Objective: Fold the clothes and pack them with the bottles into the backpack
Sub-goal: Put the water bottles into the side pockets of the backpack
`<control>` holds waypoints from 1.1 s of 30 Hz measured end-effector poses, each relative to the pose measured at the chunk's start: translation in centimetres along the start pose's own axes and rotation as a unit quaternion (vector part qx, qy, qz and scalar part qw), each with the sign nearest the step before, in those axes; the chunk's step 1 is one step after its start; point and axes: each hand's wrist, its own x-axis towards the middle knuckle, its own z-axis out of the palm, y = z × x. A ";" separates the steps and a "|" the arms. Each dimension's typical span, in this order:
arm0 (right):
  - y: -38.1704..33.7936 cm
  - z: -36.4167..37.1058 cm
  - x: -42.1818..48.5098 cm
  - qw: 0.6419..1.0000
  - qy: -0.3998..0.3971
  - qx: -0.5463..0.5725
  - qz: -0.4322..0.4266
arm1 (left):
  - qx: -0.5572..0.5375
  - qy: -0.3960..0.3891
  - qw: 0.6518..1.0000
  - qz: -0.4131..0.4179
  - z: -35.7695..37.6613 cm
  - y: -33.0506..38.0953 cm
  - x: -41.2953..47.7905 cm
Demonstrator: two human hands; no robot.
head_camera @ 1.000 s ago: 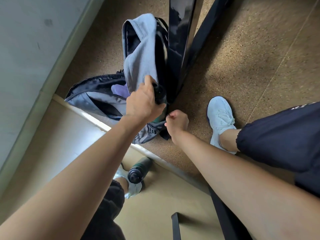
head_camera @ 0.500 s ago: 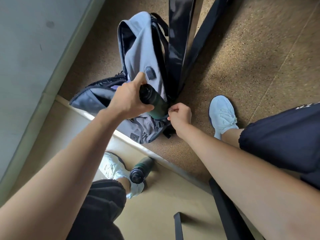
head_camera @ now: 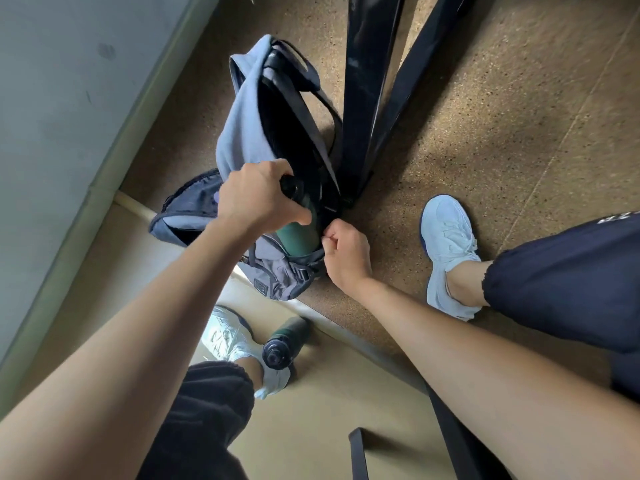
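Observation:
A grey-blue backpack (head_camera: 242, 126) stands on the floor against black table legs, its main flap hanging open to the left. My left hand (head_camera: 256, 199) grips the top of a dark green bottle (head_camera: 298, 233), whose lower end sits in the backpack's side pocket. My right hand (head_camera: 344, 252) pinches the edge of that pocket just right of the bottle. A second dark green bottle (head_camera: 285, 341) with a black cap lies on the tan floor near my left foot. A bit of purple cloth shows inside the open flap, mostly hidden by my left hand.
Two black table legs (head_camera: 367, 98) slant down right behind the backpack. A grey wall (head_camera: 62, 98) runs along the left. My white shoes (head_camera: 446, 237) rest right of the bag and beside the lying bottle. A black bar (head_camera: 358, 455) stands at the bottom edge.
The backpack has turned so its side pocket faces me. My left hand has lowered the green bottle's base into that pocket while my right hand holds the pocket's edge.

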 end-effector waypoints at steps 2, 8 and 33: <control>0.6 -0.1 -0.2 1.000 -0.002 0.000 0.004 | -0.036 -0.007 0.999 -0.011 1.1 -0.5 0.2; 0.8 -0.4 0.1 1.000 -0.009 -0.003 0.007 | -0.385 0.001 0.917 -0.108 2.4 -2.3 -0.2; -4.6 -5.5 0.1 0.974 -0.215 0.029 -0.071 | -0.782 0.013 0.540 -0.311 -1.8 -1.8 -1.2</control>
